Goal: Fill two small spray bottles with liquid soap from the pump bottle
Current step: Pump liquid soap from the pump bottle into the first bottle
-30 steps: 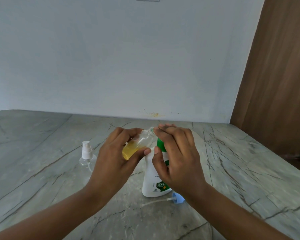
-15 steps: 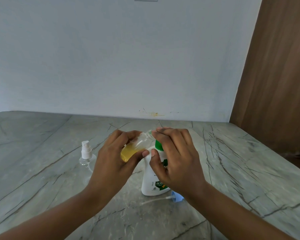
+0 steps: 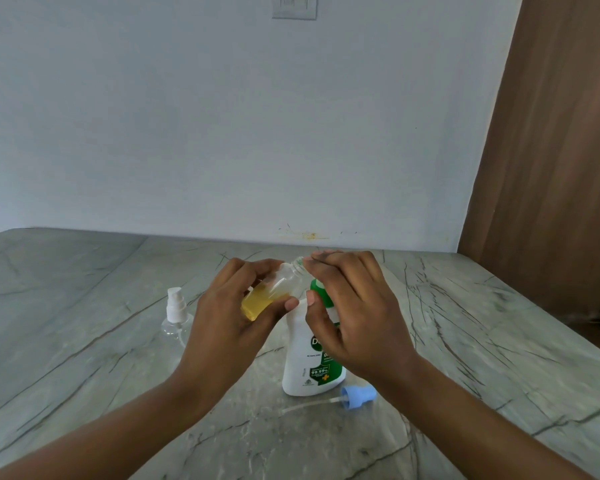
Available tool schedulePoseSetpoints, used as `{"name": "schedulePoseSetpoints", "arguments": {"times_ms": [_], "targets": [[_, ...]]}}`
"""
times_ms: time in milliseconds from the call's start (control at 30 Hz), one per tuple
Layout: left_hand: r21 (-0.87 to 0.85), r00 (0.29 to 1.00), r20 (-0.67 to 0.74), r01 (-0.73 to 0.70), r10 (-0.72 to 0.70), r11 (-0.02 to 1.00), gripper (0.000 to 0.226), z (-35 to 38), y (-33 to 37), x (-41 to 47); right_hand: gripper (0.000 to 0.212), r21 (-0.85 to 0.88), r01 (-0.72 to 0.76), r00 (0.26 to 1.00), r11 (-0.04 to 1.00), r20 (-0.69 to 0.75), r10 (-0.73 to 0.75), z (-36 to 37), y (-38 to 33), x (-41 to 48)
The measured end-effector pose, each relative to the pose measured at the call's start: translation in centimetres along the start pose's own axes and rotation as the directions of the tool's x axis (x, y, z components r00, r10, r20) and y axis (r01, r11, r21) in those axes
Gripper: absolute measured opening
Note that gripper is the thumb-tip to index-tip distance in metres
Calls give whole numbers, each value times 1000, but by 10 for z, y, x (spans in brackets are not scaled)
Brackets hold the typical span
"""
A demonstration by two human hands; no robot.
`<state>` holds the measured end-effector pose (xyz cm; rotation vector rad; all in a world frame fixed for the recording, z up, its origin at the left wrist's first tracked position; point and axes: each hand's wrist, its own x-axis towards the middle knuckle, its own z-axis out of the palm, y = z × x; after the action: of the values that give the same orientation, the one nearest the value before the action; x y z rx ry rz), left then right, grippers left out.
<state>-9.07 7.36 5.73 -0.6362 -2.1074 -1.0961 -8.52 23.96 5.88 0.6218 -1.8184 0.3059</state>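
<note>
Left hand, right hand and forearms are bare.

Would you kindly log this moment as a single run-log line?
left hand: holds tilted spray bottle, part-filled | right hand: grips pump bottle top | blue cap: on table | second bottle: capped, standing

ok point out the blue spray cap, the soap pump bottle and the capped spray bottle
blue spray cap point(image 3: 359, 396), head view, on its blue collar
soap pump bottle point(image 3: 298, 362), head view, on its white body
capped spray bottle point(image 3: 174, 304), head view, on its white cap
</note>
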Motion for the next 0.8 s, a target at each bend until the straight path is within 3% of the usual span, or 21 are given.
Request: {"name": "schedulePoseSetpoints", "arguments": {"times_ms": [233, 800], "targets": [[5, 1000, 3, -2, 1, 1000, 37, 0, 0, -1, 37, 42, -37, 999, 998, -12, 37, 1, -3, -2], [-5, 1000, 18, -24, 24, 1000, 42, 5, -4, -9, 27, 52, -106, 988, 993, -104, 111, 9, -12, -7]]}}
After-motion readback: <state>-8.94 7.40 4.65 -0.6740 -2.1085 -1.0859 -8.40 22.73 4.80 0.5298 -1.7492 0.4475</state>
